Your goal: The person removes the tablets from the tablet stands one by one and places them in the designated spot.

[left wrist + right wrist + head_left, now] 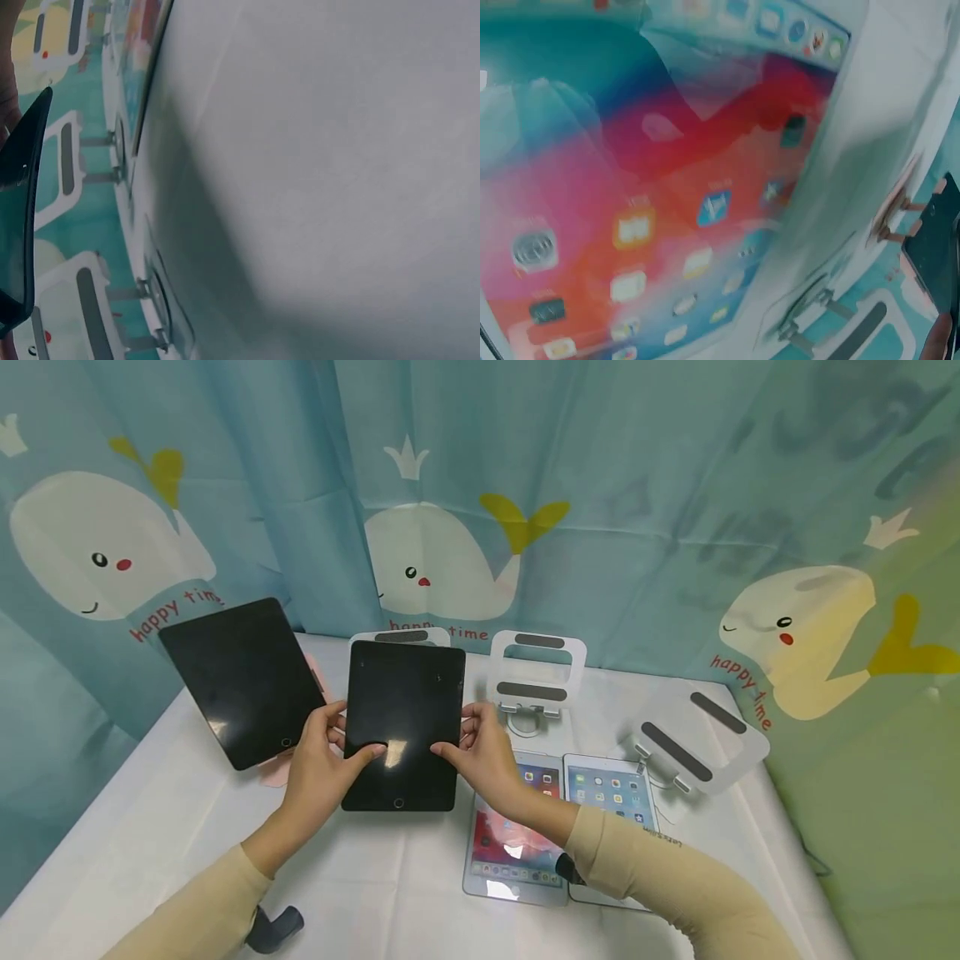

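Note:
Both hands hold a black tablet [405, 702], its dark screen and round home button facing the head camera. My left hand [318, 764] grips the left edge, thumb on the front and fingers behind. My right hand [489, 758] grips the right edge the same way. The tablet overlaps a white tablet stand [442, 635] in the head view, which hides most of that stand. In the left wrist view the tablet [16, 225] appears edge-on, raised over the table. The right wrist view shows fingertips [936, 341] at its edge.
Another black tablet [243, 681] leans on a pink stand [276, 771] at left. Two more white stands, one at centre [577, 668] and one at right [742, 747], stand on the table. Two lit tablets, one red-screened [517, 835] and one blue-screened [611, 789], lie flat under the right arm.

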Action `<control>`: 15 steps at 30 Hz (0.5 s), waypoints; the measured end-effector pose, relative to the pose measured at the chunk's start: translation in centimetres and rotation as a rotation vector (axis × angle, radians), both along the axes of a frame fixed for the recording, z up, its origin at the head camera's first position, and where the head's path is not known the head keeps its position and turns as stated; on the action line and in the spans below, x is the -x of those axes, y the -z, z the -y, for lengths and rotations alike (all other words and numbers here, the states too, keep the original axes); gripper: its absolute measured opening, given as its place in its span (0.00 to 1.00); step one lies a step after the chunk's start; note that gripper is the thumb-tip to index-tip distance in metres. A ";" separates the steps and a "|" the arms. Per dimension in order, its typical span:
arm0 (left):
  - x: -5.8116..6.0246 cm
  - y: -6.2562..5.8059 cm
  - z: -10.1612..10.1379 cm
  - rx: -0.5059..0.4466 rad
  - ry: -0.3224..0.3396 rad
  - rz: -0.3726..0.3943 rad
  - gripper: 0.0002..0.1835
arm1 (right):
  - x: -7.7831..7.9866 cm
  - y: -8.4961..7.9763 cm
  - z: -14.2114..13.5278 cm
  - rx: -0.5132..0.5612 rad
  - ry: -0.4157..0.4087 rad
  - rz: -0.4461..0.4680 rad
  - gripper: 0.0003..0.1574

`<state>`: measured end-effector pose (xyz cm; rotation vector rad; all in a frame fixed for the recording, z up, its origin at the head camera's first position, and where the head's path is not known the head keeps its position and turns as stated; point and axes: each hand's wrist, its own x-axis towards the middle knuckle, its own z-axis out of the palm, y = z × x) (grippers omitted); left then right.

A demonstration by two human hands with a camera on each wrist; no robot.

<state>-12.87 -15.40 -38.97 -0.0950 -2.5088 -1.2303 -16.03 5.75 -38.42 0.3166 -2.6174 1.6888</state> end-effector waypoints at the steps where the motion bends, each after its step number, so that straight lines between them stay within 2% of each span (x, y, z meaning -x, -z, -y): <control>1: -0.2 0.1 0.0 0.011 -0.002 -0.001 0.40 | -0.2 0.2 -0.1 -0.003 -0.001 0.010 0.34; 8: -1.1 1.2 0.0 0.032 0.017 0.018 0.39 | -1.4 1.3 -0.6 -0.005 -0.034 0.057 0.31; 15: -2.3 3.0 -0.1 -0.002 0.014 0.026 0.39 | -2.4 2.7 -0.9 -0.021 -0.060 0.075 0.30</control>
